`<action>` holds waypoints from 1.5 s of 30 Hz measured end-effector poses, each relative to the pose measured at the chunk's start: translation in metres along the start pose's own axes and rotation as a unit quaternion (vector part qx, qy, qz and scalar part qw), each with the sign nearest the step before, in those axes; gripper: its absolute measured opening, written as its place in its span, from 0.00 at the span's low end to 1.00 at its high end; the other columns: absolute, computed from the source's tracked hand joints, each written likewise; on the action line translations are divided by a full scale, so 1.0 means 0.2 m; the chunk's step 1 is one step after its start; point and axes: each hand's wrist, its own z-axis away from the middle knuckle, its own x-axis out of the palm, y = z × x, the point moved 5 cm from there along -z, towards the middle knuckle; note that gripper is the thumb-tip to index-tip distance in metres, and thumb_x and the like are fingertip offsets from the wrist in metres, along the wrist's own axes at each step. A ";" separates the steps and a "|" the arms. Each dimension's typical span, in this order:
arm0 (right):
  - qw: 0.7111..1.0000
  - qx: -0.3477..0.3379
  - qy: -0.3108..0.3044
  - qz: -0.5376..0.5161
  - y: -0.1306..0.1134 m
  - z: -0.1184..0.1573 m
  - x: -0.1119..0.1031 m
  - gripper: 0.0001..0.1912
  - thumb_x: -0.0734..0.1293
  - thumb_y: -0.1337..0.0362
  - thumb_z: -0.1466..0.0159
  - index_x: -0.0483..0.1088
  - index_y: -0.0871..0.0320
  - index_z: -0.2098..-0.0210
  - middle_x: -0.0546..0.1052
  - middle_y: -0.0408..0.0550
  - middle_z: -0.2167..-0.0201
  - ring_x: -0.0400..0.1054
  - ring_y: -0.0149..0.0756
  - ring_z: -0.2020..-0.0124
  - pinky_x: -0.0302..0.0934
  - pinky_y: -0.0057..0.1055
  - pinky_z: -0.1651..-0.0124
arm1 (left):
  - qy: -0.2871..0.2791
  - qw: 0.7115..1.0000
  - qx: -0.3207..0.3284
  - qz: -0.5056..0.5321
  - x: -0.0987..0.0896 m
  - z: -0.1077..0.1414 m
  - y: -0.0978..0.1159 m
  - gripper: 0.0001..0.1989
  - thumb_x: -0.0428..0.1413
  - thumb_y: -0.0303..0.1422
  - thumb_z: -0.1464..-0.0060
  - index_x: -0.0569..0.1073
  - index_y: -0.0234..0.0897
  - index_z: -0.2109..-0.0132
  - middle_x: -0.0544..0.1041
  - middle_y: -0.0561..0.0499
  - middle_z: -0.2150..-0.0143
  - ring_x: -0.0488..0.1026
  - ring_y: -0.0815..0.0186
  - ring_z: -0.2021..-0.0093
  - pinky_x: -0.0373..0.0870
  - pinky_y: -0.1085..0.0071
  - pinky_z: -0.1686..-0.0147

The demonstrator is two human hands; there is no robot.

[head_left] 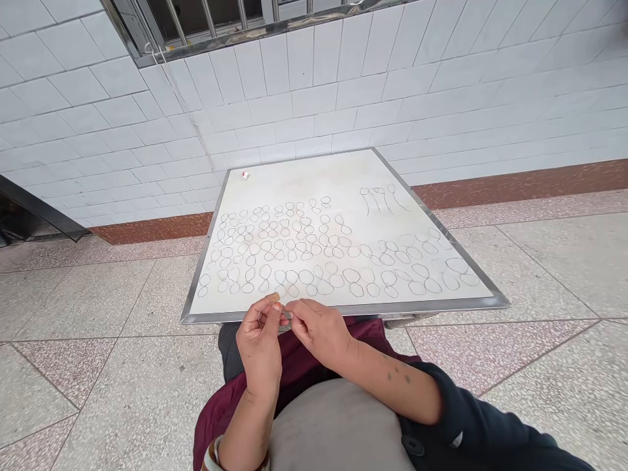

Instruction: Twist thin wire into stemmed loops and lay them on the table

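Just over the near edge of a white table (pixel 294 307), my two hands meet with their fingertips almost touching. My left hand (pixel 262 337) pinches a thin wire loop (pixel 260 316), and tape or a covering shows on its fingertips. My right hand (pixel 321 330) is closed, thumb against index finger, on a small grey piece (pixel 287 314) whose details are too small to tell. Many thin figure-eight wire loops (pixel 353 275) lie in rows across the tabletop. Several wires with one looped end and a long tail (pixel 380 199) lie at the back right.
A small white and pink item (pixel 245 175) lies at the table's back left corner. Behind the table stands a white tiled wall (pixel 314 104) with a barred window (pixel 226 19); a thin cord (pixel 189 114) hangs down it. The floor (pixel 147 379) is speckled stone.
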 end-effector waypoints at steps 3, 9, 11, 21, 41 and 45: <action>1.000 0.011 -0.008 -0.012 0.00 0.01 0.00 0.09 0.57 0.73 0.37 0.67 0.57 0.66 0.68 0.39 0.78 0.60 0.28 0.78 0.48 0.24 0.76 | 0.004 1.000 0.000 0.003 -0.01 0.00 0.00 0.11 0.64 0.35 0.50 0.78 0.38 0.59 0.74 0.56 0.69 0.70 0.74 0.73 0.70 0.73 0.65; 1.000 0.017 -0.019 0.004 -0.01 0.03 -0.02 0.08 0.57 0.70 0.36 0.67 0.57 0.66 0.70 0.39 0.78 0.61 0.28 0.79 0.46 0.25 0.77 | -0.007 1.000 0.006 -0.003 -0.02 0.02 0.02 0.09 0.63 0.34 0.50 0.79 0.38 0.60 0.72 0.56 0.71 0.69 0.74 0.74 0.69 0.73 0.65; 1.000 0.013 -0.017 0.012 -0.01 0.05 -0.02 0.08 0.57 0.70 0.35 0.66 0.57 0.66 0.70 0.40 0.79 0.60 0.28 0.79 0.47 0.25 0.76 | -0.008 1.000 0.012 -0.004 -0.02 0.02 0.03 0.09 0.63 0.33 0.50 0.79 0.38 0.60 0.71 0.57 0.73 0.69 0.73 0.74 0.69 0.73 0.65; 1.000 0.010 -0.010 0.013 -0.03 0.07 -0.04 0.08 0.57 0.72 0.37 0.66 0.56 0.67 0.69 0.38 0.79 0.61 0.28 0.80 0.48 0.24 0.76 | 0.020 0.999 0.030 -0.001 -0.06 0.03 0.05 0.10 0.64 0.34 0.51 0.79 0.38 0.60 0.73 0.55 0.71 0.69 0.72 0.73 0.68 0.72 0.65; 0.998 -0.020 -0.044 0.045 -0.05 0.10 -0.04 0.11 0.58 0.76 0.39 0.69 0.56 0.63 0.71 0.39 0.78 0.63 0.29 0.78 0.49 0.25 0.75 | 0.007 0.997 0.037 -0.062 -0.06 0.09 0.11 0.12 0.63 0.37 0.51 0.79 0.38 0.59 0.72 0.56 0.72 0.70 0.71 0.73 0.70 0.71 0.64; 0.997 -0.012 -0.070 -0.011 -0.05 0.13 -0.07 0.13 0.57 0.75 0.36 0.68 0.56 0.58 0.74 0.40 0.75 0.66 0.29 0.75 0.55 0.24 0.72 | -0.008 0.999 0.027 -0.035 -0.06 0.10 0.10 0.11 0.63 0.36 0.52 0.80 0.38 0.60 0.72 0.56 0.73 0.70 0.72 0.74 0.70 0.72 0.65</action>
